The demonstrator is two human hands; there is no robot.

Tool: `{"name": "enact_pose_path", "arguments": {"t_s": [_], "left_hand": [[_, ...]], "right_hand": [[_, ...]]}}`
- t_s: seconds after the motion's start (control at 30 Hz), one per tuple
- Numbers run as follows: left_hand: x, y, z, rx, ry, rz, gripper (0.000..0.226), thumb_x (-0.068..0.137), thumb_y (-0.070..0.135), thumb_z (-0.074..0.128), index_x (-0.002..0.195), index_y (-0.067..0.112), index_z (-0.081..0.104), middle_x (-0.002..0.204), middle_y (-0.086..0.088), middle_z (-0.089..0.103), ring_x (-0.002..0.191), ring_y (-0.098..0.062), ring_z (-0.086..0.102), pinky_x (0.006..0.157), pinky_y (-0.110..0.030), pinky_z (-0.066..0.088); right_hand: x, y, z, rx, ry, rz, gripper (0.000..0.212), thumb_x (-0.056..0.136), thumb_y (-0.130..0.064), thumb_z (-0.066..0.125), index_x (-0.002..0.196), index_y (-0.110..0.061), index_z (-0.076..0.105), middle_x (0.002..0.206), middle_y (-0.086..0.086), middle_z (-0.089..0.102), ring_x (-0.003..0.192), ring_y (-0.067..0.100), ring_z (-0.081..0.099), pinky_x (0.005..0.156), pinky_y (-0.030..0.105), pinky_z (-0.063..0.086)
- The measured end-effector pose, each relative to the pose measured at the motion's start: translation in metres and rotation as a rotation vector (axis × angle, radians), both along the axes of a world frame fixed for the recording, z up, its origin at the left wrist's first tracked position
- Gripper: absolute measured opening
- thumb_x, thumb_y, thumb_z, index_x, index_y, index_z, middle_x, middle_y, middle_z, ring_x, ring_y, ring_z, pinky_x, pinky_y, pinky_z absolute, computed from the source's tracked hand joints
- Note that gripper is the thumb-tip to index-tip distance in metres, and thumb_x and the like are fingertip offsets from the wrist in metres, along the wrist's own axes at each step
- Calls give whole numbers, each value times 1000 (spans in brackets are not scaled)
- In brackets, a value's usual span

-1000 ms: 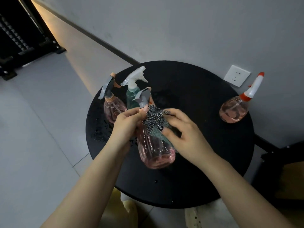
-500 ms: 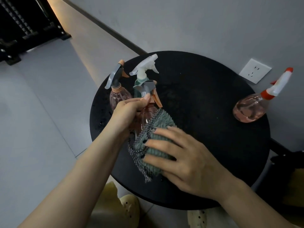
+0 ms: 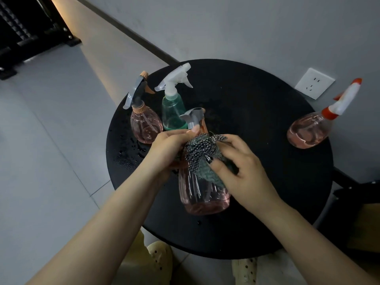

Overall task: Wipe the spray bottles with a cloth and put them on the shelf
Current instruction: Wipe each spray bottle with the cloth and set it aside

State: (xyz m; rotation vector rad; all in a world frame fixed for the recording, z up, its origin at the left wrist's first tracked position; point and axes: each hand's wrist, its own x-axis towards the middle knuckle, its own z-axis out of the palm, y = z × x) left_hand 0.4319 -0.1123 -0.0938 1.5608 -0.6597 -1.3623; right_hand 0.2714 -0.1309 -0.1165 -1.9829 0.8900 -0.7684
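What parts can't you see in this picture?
All in the head view:
- Neck of the pink bottle: hidden by the cloth and both hands.
- Fingers of the left hand: tucked behind the bottle.
- The shelf: nowhere in view.
- Black frame, top left: cut off by the edge.
- Shoes below the table: partly hidden.

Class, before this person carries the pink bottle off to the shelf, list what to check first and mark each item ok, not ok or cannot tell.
1. Left hand grips the pink bottle at its neck: ok.
2. Right hand holds the cloth against the bottle's shoulder: ok.
3. Lower body of the bottle wiped: cannot tell.
4. Table dry: not ok, droplets on its left edge.
5. Other three bottles wiped: cannot tell.
6. Shelf space free: cannot tell.
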Motion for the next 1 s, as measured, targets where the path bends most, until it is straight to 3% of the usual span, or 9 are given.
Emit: {"name": "enact_pose_path", "arguments": {"t_s": [0.13,0.2,0.27,0.33,0.43,0.6,0.7,0.83,1.0], "left_hand": [[1,-3,3,-10,32,41,22,86,27,63,72,12,68,63,-3,66,53,-12,61,48,-14,44],[5,-5,4,-4,48,70,26,83,31,65,65,13,71,78,-14,62,68,-23,56,59,-24,42],[6,-4,7,24,24,96,30,82,36,66,59,18,73,85,-15,53,69,-24,46,61,-29,34],[8,-4,6,39,-6,105,34,83,37,65,53,21,72,76,-11,54,59,-20,48,55,-25,33],[6,-5,6,47,-2,97,29,85,33,63,63,15,70,56,3,65,45,-8,59,43,-12,41],[0,-4,5,20,35,65,27,88,29,61,64,16,64,46,5,56,37,-6,49,38,-9,34],[-3,-4,3,-5,50,10,27,87,29,61,66,13,67,60,-4,63,49,-13,56,43,-14,40],[-7,-5,0,32,6,7,22,85,33,63,73,16,70,61,4,67,49,-6,60,44,-13,42],[-4,-6,0,33,16,34,24,86,31,62,70,15,70,63,0,67,54,-11,61,46,-16,45]], "right_hand": [[-1,6,4,-109,31,38,37,87,-28,50,118,-13,63,124,-6,49,118,2,46,98,14,37],[-5,10,8,-313,111,114,36,86,-24,53,120,-16,62,127,0,49,125,13,43,105,25,36],[-8,14,10,-552,214,239,35,84,-22,56,118,-18,63,125,4,53,127,23,41,107,33,34],[-9,18,10,-723,304,360,32,83,-22,58,115,-20,64,123,4,55,126,27,41,107,38,33],[-11,21,10,-814,347,452,28,87,-24,56,114,-21,64,122,3,58,125,26,43,108,41,31],[-16,9,10,-662,303,342,34,84,-22,59,117,-19,64,126,3,57,127,23,42,107,34,33],[-15,2,6,-376,195,177,36,86,-25,53,121,-18,61,129,-3,51,128,13,41,107,26,34],[-11,-3,2,7,-8,8,35,88,-31,49,116,-16,63,118,-15,53,114,1,51,94,14,40],[-11,2,1,-60,26,37,36,87,-29,49,119,-16,62,125,-12,50,119,1,48,97,16,40]]}}
